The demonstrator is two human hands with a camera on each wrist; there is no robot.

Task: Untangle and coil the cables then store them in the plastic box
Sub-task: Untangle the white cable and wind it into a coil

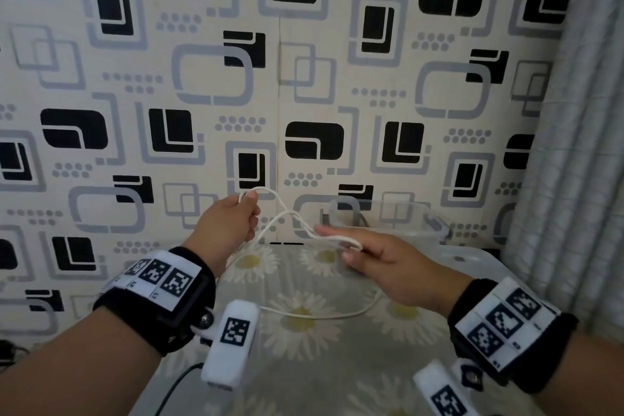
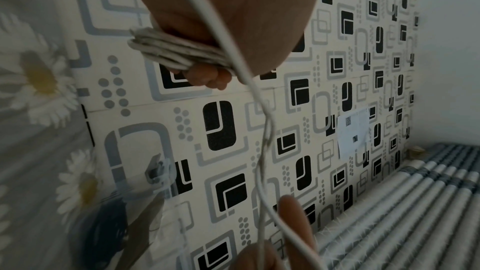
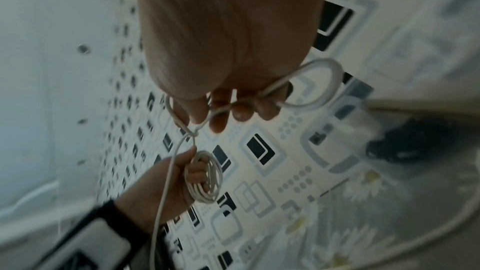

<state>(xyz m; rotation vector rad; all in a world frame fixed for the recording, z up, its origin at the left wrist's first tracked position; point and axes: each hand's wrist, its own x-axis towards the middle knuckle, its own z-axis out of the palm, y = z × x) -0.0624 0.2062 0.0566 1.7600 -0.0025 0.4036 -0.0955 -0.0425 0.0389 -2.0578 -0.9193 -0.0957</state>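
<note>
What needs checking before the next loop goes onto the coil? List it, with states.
1. Coil held firmly: ok. The left hand grips the white coil of several turns.
2. Feed strand under control: ok. The right hand pinches the white cable in a fresh loop.
3. Strand free of tangles: not ok. Two strands cross between the hands.
4. Slack free to feed: ok. The remaining cable lies loose on the daisy-print cloth.
5. Plastic box ready: cannot tell. The clear box stands behind the right hand; its inside is unclear.
</note>
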